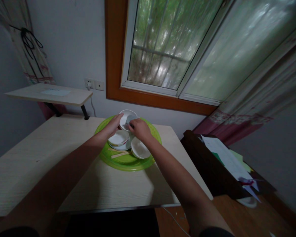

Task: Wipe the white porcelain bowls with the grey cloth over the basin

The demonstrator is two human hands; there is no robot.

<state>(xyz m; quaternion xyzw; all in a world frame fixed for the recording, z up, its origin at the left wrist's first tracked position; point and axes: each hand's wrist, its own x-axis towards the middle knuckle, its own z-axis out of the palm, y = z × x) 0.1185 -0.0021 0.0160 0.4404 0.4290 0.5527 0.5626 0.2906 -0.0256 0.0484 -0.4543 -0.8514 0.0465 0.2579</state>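
A round green tray (128, 167) on the table carries several white dishes. At its far side, my left hand (114, 125) grips the rim of a white bowl (125, 115), which is tilted with its inside towards me. My right hand (139, 127) is closed at that bowl's right side, on a greyish thing with a dark end (131, 125) whose kind I cannot make out. Nearer to me, another white bowl (118, 137) sits on a white plate (120, 147). A third white bowl (140, 148) stands under my right wrist. Light wooden chopsticks (120, 154) lie at the front of the tray.
The pale wooden table (86, 184) runs under the tray to the wall. A small raised shelf (46, 93) with a paper on it stands at the left back. To the right is a dark piece of furniture (202, 161) with papers on top. A window (162, 49) is behind.
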